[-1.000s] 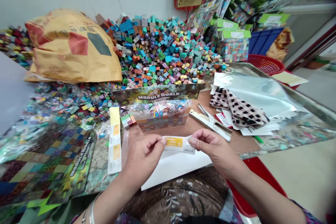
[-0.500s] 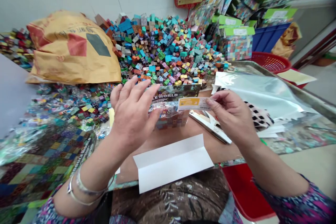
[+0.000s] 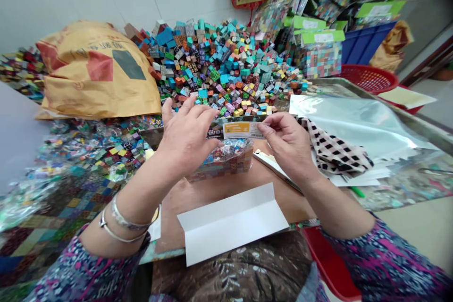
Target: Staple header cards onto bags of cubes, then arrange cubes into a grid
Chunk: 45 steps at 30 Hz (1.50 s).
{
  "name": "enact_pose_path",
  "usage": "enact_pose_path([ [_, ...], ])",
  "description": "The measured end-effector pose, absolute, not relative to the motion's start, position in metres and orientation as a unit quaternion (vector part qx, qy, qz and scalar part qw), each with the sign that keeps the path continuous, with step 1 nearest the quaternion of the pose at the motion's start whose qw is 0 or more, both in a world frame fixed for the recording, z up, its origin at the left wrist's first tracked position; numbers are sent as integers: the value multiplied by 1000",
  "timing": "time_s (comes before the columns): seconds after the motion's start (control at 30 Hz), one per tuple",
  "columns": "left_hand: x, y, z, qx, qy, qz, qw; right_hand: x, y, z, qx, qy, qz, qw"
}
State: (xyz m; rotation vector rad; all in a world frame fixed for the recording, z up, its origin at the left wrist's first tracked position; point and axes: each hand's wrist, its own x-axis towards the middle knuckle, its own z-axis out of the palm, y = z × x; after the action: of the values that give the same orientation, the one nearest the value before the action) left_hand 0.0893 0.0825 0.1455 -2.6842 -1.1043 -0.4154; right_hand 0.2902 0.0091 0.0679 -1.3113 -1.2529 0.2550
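A small yellow-and-white printed label (image 3: 231, 128) is pinched between the thumb and fingers of my right hand (image 3: 286, 144). It stands over an open printed box (image 3: 226, 166) with a mosaic pattern, whose raised flap carries partly covered lettering. Clear plastic packets (image 3: 231, 147) with small coloured pieces fill the box. My left hand (image 3: 187, 139) has its fingers spread at the left of the box and hides part of it; whether it touches the box I cannot tell. Under my right hand lies a white-handled stapler-like tool (image 3: 271, 165), partly covered. In front is a creased white sheet (image 3: 233, 226).
Loose coloured blocks (image 3: 219, 66) are heaped along the wall beside a yellow sack (image 3: 99, 75). Bagged pieces (image 3: 95, 146) lie at the left. Silvery bags (image 3: 357, 122) and a checked cloth (image 3: 339, 155) lie right. A red basket (image 3: 371, 78) and blue bin (image 3: 366, 42) stand behind.
My right hand has moved left with the label, nearer my left hand. My left hand has shifted slightly right, its fingers still spread. More of the checked cloth shows.
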Motion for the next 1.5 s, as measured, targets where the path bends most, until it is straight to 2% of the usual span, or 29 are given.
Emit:
enact_pose_path([
  [0.37,96,85,143,-908,-376,-150,103,287,9,71,-580,-565,15,587],
  [0.83,106,87,138,-896,-385,-179,128,282,11,68,-600,-558,-48,571],
  [0.93,109,89,137,-893,-394,-179,125,283,11,69,-609,-571,-79,545],
  [1.03,110,90,137,-895,-387,-179,134,289,8,68,-637,-587,-137,481],
  [1.1,110,90,138,-895,-388,-172,139,298,6,66,-661,-561,-142,477],
  [1.2,109,88,140,-896,-396,-158,126,312,7,61,-674,-491,-52,550],
  [1.3,111,88,142,-899,-392,-154,120,319,15,58,-618,-488,83,611],
  [1.5,126,92,146,-903,-394,-114,132,302,45,59,-467,-502,345,642],
])
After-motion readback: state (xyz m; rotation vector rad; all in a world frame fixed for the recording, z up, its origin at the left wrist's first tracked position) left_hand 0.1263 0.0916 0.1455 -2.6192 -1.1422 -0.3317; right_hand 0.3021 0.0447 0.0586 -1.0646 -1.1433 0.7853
